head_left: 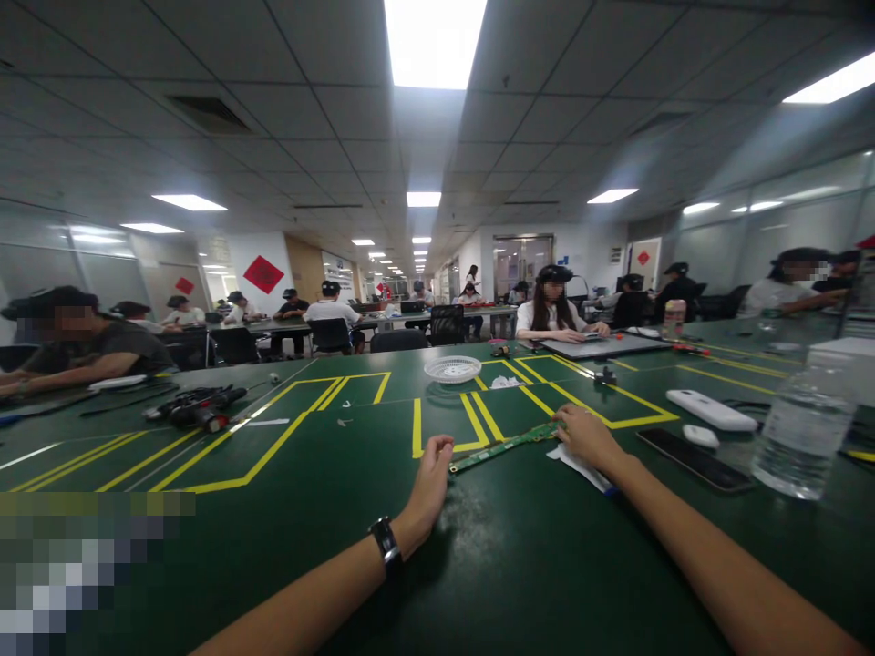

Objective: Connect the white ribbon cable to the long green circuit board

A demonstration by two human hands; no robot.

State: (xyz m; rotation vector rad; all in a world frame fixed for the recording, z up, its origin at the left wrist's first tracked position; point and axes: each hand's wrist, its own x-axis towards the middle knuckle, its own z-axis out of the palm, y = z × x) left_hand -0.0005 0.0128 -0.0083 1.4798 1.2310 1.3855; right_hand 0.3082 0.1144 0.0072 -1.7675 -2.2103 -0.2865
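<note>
A long, narrow green circuit board [506,446] lies between my hands, slanting up to the right above the dark green table [328,556]. My right hand [584,437] is closed on its right end, with the fingertips pinching it. At the left end, my left hand [425,487] has its fingers curled against the board; the exact grip is partly hidden. On that wrist sits a black watch [386,541]. Below my right hand lies a white paper-like piece [580,466] with a blue end, partly covered by my forearm.
Beyond my hands stand a white mesh basket [452,369] and crumpled white paper [506,383]. To the right are a black phone [694,459], a white device [711,410] and a water bottle [799,437]. Black tools [195,407] lie left. A person [557,314] works opposite.
</note>
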